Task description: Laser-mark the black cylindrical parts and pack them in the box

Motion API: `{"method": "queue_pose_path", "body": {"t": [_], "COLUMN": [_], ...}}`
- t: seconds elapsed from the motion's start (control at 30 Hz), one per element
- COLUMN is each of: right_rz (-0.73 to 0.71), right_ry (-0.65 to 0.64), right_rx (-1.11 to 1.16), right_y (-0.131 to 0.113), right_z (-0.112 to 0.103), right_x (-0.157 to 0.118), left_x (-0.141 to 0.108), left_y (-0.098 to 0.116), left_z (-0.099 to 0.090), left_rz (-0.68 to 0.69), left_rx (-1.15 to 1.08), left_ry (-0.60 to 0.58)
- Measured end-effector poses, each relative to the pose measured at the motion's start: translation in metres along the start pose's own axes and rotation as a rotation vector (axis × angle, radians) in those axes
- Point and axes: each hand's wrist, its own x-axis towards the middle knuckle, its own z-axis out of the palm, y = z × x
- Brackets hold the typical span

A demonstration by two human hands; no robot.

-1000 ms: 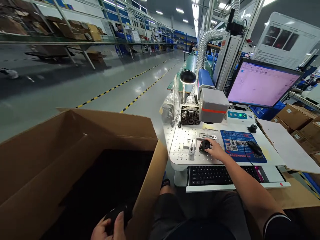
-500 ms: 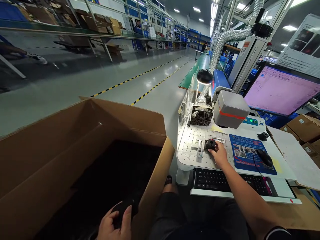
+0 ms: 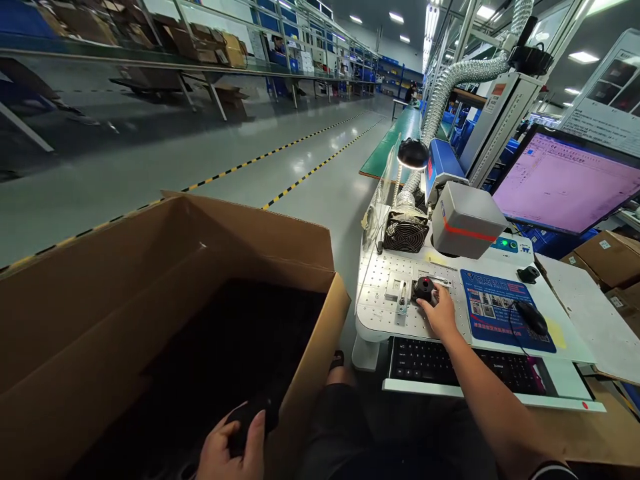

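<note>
Barely moved — still pinching a black part in right hand, with metal clamp to its left; probably steadying. Still gripping dark piece in left hand, beside carton wall.

Glossy grey floor sweeping away here, yellow-and-black tape streaking across it, long bench down the left, ceiling lights glowing overhead!

The bottom edge crops the left hand, whose fingers partly cover a black piece lost against the cardboard box's dark inside, while fingers of the right hand hide one side of a black round-topped part, and the monitor beyond them is cut off.
</note>
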Motion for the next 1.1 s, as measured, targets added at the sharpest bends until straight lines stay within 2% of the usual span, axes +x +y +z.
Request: {"method": "queue_pose_path", "body": {"t": [0.27,0.4,0.5,0.57,0.67,0.73,0.8,0.9,1.1], "right_rz": [-0.025,-0.025,-0.105,-0.198,-0.265,-0.260,-0.249,-0.239,-0.244], "right_ry": [0.032,0.049,0.080,0.073,-0.019,-0.085,-0.122,-0.144,-0.154], "right_rx": [-0.025,-0.023,-0.030,-0.044,-0.064,-0.088,-0.124,-0.154,-0.163], "right_y": [-0.001,-0.004,-0.003,0.002,0.012,0.019,0.026,0.032,0.037], "right_z": [0.011,-0.003,-0.033,-0.058,-0.086,-0.095,-0.096,-0.090,-0.080], "right_x": [0.000,-0.008,-0.039,-0.074,-0.136,-0.172,-0.197,-0.210,-0.201], "left_x": [0.002,0.003,0.001,0.000,-0.002,-0.002,-0.003,-0.004,-0.004], "left_y": [-0.003,-0.012,-0.016,-0.017,-0.020,-0.022,-0.023,-0.022,-0.015], "left_z": [0.001,0.004,0.006,0.009,0.013,0.015,0.016,0.015,0.016], "left_rz": [-0.010,-0.006,0.008,0.031,0.090,0.107,0.094,0.075,0.083], "left_rx": [-0.024,-0.015,0.004,0.012,0.028,0.040,0.051,0.050,0.045], "left_ry": [0.038,0.073,0.091,0.110,0.127,0.122,0.118,0.119,0.130]}}
